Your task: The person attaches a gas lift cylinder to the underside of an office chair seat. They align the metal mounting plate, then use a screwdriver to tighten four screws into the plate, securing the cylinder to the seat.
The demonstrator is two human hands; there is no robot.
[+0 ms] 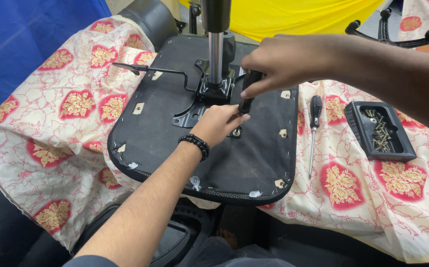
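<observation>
A worktop [36, 163] draped in a cream cloth with red and gold flower prints carries the work. On it lies an upturned black chair seat [254, 158], underside up, its rounded front edge towards the person. A black metal plate [199, 106] sits at the seat's far middle, with a chrome column [215, 54] rising upright from it and a lever [145, 70] running off to the left.

The right hand [284, 62] has its fingers clamped round the black handle of a screwdriver [248, 91]. The tool's long axis stands nearly upright, leaning slightly, tip down and towards the person at the seat beside the plate. The left hand [219, 123] has its fingers closed about the lower end of that tool, just above a bolt [236, 132].

Right of the seat, a second screwdriver [314, 128] lies flat on the cloth, handle away, tip pointing towards the person. Further right rests a black tray [360, 123] of screws [380, 132].
</observation>
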